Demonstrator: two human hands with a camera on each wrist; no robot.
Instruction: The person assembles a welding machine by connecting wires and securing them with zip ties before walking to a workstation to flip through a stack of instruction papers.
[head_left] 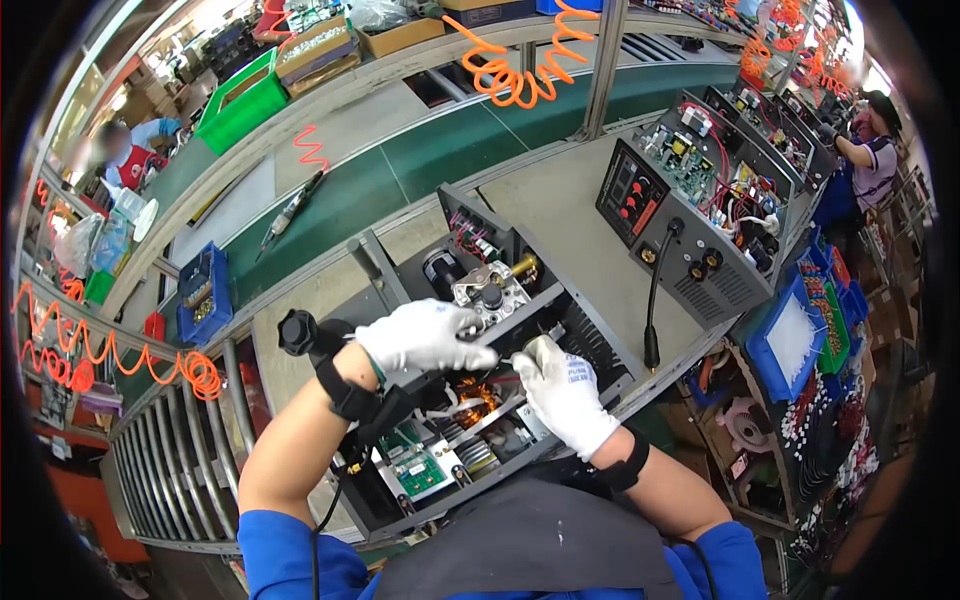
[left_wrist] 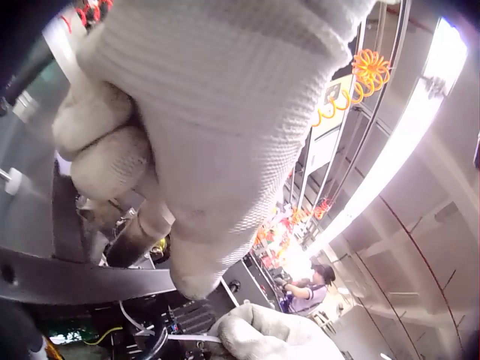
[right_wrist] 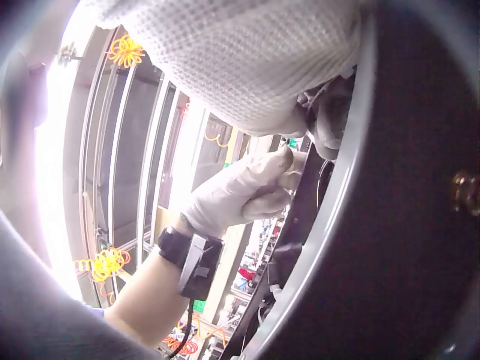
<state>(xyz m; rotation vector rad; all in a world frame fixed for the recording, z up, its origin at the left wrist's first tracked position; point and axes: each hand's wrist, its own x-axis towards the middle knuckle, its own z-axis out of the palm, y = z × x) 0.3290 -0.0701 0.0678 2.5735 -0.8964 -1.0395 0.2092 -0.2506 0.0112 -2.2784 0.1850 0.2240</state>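
Note:
A dark metal machine chassis (head_left: 600, 335) lies open before me, with wires and circuit boards inside. My gloved right hand (head_left: 567, 398) is over its inner compartment, pinching the end of a thin white cable tie (left_wrist: 193, 338). The strip runs from these fingertips to the wires (left_wrist: 154, 337) inside. My gloved left hand (head_left: 420, 337) is across the divider, beside the metal wire feeder (head_left: 490, 292). Its fingers are loosely bent, the longest pointing toward the right hand, and nothing shows in its grasp. A green circuit board (head_left: 413, 466) sits at the near left of the chassis.
A second open machine (head_left: 690, 210) stands to the right, its black cable (head_left: 652, 320) hanging down the front. Beyond the bench runs a green conveyor (head_left: 385, 175) with an electric screwdriver (head_left: 290, 215) on it. A blue bin (head_left: 204, 295) stands at left, above metal rollers (head_left: 180, 455).

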